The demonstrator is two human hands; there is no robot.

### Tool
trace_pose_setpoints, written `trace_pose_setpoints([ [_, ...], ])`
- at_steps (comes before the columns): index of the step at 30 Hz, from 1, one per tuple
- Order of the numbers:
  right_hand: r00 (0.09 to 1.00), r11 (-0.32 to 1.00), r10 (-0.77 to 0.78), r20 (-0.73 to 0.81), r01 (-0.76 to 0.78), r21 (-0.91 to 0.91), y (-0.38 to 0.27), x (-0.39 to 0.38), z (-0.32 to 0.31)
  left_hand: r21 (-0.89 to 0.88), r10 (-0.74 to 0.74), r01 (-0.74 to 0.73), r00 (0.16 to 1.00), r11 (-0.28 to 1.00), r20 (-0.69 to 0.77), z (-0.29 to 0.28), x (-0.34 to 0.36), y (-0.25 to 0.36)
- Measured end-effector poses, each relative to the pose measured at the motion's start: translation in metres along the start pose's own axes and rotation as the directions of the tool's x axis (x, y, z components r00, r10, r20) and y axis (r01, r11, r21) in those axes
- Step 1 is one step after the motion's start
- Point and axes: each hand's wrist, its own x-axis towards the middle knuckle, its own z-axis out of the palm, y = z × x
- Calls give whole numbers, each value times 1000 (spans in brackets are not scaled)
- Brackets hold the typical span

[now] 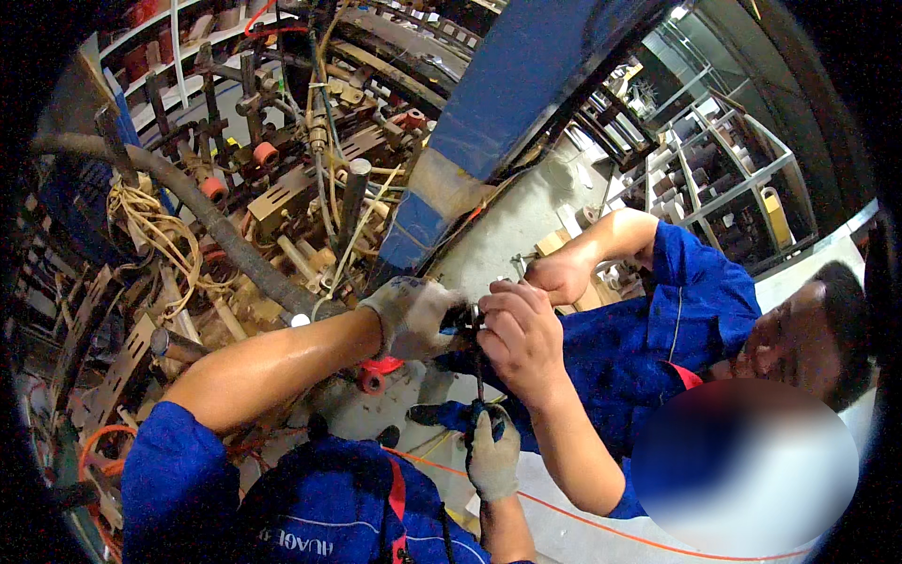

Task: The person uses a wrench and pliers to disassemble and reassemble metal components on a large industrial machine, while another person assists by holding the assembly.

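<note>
My left hand (412, 312), in a pale work glove, reaches in from the left. Its fingers are closed at a small dark part (460, 318), mostly hidden by the glove and a co-worker's fingers. Below it my right hand (494, 453), gloved too, grips the lower end of a thin dark rod (480, 376) that runs up to that part. A co-worker's bare hand (521, 334) closes around the upper end from the right. The co-worker's other bare hand (559, 276) is just behind, and what it holds is hidden.
Machinery with metal bars, slotted plates (287, 191) and cables fills the left. A thick dark hose (202, 211) crosses it. A blue beam (512, 85) rises behind the hands. The co-worker (601, 376) stands close on the right, with a metal rack (723, 174) behind. An orange cord (592, 528) crosses below.
</note>
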Motion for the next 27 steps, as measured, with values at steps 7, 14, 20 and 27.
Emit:
trace_pose_setpoints([
  [7,991,991,-124,-60,120,-61,12,-12,-3,-62,43,-41,998,997,34,8,1,2],
  [14,988,993,-116,-105,114,-27,5,-17,1,-99,90,-87,996,991,23,11,-1,-3],
  [20,988,951,-151,-32,136,-277,16,-15,-4,-2,37,-37,999,999,30,7,-5,3],
  [27,951,910,-293,-97,246,-334,18,-22,-2,-64,80,-79,997,995,10,7,-4,3],
])
